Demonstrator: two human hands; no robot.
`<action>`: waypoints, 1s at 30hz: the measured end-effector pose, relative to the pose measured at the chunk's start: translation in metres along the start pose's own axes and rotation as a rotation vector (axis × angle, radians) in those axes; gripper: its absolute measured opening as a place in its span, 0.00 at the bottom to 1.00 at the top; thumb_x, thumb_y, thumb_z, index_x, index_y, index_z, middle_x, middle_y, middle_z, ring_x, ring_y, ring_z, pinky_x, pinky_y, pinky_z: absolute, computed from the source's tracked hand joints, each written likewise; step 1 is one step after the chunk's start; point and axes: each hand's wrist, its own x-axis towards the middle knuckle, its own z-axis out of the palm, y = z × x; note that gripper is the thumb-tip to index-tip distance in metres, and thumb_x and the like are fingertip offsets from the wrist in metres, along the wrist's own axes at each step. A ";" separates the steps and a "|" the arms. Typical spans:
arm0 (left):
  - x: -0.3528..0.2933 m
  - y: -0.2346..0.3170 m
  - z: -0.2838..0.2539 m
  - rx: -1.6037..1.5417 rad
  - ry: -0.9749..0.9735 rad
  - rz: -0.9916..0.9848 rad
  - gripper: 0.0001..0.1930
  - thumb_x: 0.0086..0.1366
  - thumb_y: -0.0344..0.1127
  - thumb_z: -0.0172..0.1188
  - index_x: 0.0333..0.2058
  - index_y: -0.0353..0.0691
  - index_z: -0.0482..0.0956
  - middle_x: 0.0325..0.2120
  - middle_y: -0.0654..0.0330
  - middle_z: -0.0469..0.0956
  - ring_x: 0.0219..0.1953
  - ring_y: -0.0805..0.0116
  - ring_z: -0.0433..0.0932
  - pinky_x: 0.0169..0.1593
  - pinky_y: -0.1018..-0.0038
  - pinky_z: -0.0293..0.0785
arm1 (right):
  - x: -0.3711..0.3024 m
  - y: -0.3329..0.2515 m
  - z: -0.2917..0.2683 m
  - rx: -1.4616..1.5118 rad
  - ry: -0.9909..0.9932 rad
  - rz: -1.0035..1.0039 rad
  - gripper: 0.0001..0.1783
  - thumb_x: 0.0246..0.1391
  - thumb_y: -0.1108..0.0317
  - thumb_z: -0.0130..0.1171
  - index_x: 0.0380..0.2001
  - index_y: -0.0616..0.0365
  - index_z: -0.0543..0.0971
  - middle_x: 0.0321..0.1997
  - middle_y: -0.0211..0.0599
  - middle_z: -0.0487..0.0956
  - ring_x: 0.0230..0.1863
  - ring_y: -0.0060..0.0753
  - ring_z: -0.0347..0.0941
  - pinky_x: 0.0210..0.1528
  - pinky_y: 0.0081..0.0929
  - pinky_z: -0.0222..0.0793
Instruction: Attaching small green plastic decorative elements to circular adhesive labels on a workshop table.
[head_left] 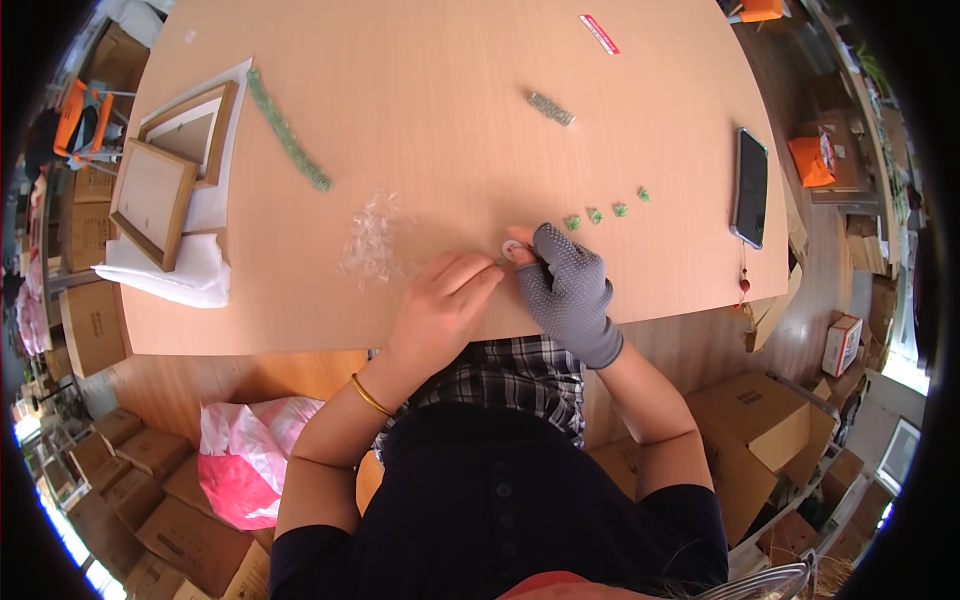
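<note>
Close to the table's front edge, my left hand is bare, with thumb and fingers pinched together. What lies in the pinch is too small to make out. My right hand wears a grey dotted glove with bare fingertips. Its fingers are closed, almost touching the left fingertips, and a small white round piece shows at them. Several small green clusters sit in a slanting row just beyond the right hand. Left of my hands spreads a loose heap of small clear plastic pieces.
A long green strip of small pieces and a short grey-green row lie farther back. Wooden picture frames rest on white sheets at left. A phone is near the right edge. Cardboard boxes stand on the floor.
</note>
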 end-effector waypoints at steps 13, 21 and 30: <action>-0.004 -0.004 0.002 0.013 -0.001 0.034 0.14 0.51 0.20 0.64 0.39 0.33 0.81 0.39 0.56 0.79 0.42 0.56 0.80 0.45 0.64 0.80 | 0.000 0.001 0.001 0.003 -0.005 -0.031 0.06 0.60 0.71 0.68 0.39 0.60 0.83 0.26 0.46 0.80 0.25 0.47 0.80 0.28 0.34 0.75; -0.002 -0.002 0.001 0.038 0.002 0.038 0.12 0.53 0.20 0.66 0.38 0.33 0.82 0.38 0.57 0.80 0.40 0.56 0.81 0.43 0.64 0.80 | 0.000 0.003 -0.003 0.002 -0.042 -0.049 0.07 0.61 0.70 0.67 0.39 0.62 0.84 0.28 0.47 0.82 0.26 0.47 0.81 0.30 0.34 0.76; -0.002 0.001 0.001 0.060 0.029 0.029 0.08 0.56 0.20 0.68 0.36 0.34 0.84 0.38 0.57 0.83 0.38 0.56 0.82 0.42 0.64 0.80 | -0.002 0.003 0.000 0.048 0.012 -0.014 0.06 0.63 0.71 0.66 0.40 0.60 0.83 0.26 0.47 0.81 0.24 0.44 0.80 0.29 0.32 0.75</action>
